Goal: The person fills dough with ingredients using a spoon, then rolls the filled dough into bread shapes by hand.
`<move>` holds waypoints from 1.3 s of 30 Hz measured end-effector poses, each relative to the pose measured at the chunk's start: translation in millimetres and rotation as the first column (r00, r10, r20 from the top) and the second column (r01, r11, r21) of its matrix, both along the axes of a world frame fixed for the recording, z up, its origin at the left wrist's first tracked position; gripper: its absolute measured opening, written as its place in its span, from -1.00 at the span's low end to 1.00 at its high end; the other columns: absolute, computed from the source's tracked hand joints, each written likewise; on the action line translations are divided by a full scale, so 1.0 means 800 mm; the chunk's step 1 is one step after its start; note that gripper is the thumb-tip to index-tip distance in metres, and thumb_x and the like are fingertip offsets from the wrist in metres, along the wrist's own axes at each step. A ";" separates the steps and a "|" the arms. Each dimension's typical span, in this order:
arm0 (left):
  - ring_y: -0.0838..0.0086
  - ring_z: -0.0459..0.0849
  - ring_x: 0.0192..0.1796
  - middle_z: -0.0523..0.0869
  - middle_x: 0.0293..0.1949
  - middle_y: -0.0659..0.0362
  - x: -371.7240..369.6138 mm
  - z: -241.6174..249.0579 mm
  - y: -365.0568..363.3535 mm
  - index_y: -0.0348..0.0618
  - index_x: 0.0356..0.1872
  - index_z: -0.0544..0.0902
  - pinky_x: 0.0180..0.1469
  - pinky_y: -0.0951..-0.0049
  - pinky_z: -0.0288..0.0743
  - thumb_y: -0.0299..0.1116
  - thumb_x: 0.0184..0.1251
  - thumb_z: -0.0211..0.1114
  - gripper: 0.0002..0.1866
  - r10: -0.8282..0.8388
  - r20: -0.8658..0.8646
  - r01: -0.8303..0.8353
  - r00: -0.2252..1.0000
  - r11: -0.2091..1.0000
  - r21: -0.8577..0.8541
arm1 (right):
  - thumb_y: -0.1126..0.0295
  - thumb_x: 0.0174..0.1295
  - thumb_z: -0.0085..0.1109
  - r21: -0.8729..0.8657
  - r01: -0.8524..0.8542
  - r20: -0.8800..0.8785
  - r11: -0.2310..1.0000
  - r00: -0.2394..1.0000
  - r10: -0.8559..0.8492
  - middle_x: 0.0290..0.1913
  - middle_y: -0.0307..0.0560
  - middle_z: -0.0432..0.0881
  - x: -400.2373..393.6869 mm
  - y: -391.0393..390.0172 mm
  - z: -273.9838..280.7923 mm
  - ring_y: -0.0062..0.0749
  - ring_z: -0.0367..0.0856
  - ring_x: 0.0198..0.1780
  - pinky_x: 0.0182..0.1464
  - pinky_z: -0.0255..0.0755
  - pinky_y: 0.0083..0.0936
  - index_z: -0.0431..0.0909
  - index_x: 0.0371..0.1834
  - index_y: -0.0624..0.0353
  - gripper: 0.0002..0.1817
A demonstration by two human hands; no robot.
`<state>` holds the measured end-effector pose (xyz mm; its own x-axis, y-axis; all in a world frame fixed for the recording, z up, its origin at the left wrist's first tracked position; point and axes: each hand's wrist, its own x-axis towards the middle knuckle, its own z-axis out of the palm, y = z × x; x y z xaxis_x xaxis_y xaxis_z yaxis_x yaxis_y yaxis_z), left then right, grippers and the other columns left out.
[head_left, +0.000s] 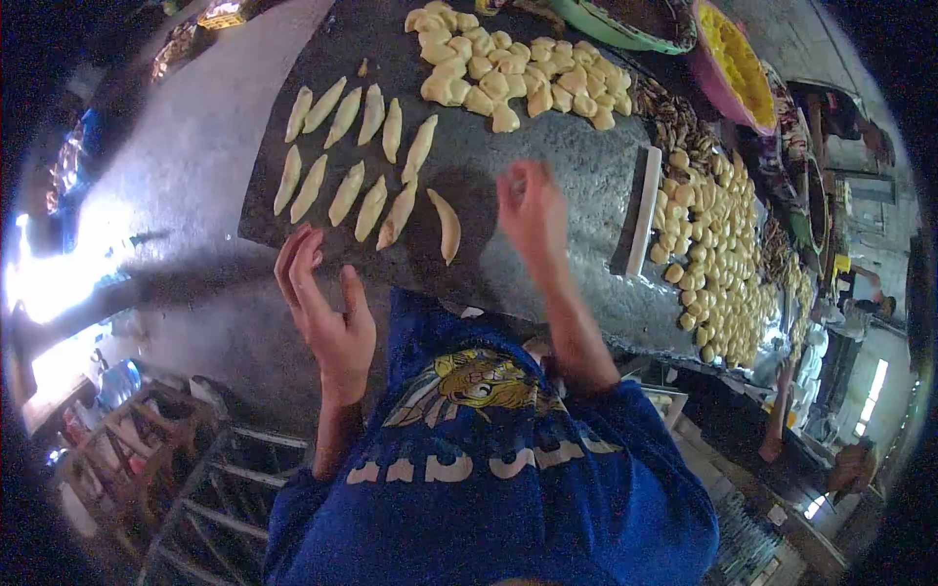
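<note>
Two rows of long, pointed dough pieces (346, 197) lie at the left part of the dark table (576, 186). A curved dough piece (447, 227) rests apart, to their right. My left hand (327, 308) is open at the table's front edge, just below the rows, its fingers spread and holding nothing. Over the table, right of the curved piece, my right hand (532, 200) has its fingers curled together and blurred; what they hold, if anything, cannot be made out. Many flattened dough lumps (498, 73) form a cluster at the back of the table.
A pale bar (643, 210) lies across the table on the right, with many round dough balls (718, 259) beyond it. A pink basin (738, 68) with yellow contents and a green basin (625, 27) stand at the back. Metal racks (230, 488) are at the lower left.
</note>
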<state>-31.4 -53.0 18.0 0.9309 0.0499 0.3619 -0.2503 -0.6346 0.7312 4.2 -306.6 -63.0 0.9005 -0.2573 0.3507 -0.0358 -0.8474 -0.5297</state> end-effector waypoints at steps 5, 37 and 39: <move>0.11 0.49 0.21 0.50 0.18 -0.04 0.017 -0.005 0.002 -0.25 0.18 0.46 0.18 0.22 0.41 -0.62 0.27 0.19 -0.58 -0.073 -0.056 0.071 0.996 0.997 -0.039 | 0.34 0.17 0.35 -0.140 0.020 0.090 0.990 0.996 -0.007 -0.14 0.07 0.62 0.091 -0.062 -0.012 -0.09 0.65 -0.23 -0.19 0.52 -0.21 0.55 -0.10 0.24 -0.69; 0.61 0.65 -0.14 0.72 -0.24 0.17 -0.041 -0.024 -0.137 -0.32 -0.09 0.63 -0.08 0.54 0.54 -0.47 0.36 0.31 -0.82 -0.629 -0.435 0.078 0.644 0.619 -0.781 | 0.50 0.08 0.38 0.411 -0.066 -0.053 0.909 0.994 0.096 -0.13 0.01 0.60 -0.146 0.012 0.105 -0.18 0.64 -0.08 -0.04 0.55 -0.32 0.56 -0.09 0.20 -0.69; 0.51 0.66 -0.15 0.72 -0.23 0.19 -0.058 -0.029 -0.140 -0.27 -0.06 0.65 -0.02 0.49 0.53 -0.51 0.32 0.29 -0.80 -0.608 -0.461 0.131 0.647 0.684 -0.718 | 0.51 0.08 0.36 0.478 0.134 -0.098 0.868 0.990 -0.099 -0.18 0.01 0.60 -0.169 0.021 0.094 -0.11 0.65 -0.13 -0.04 0.55 -0.32 0.55 -0.06 0.18 -0.67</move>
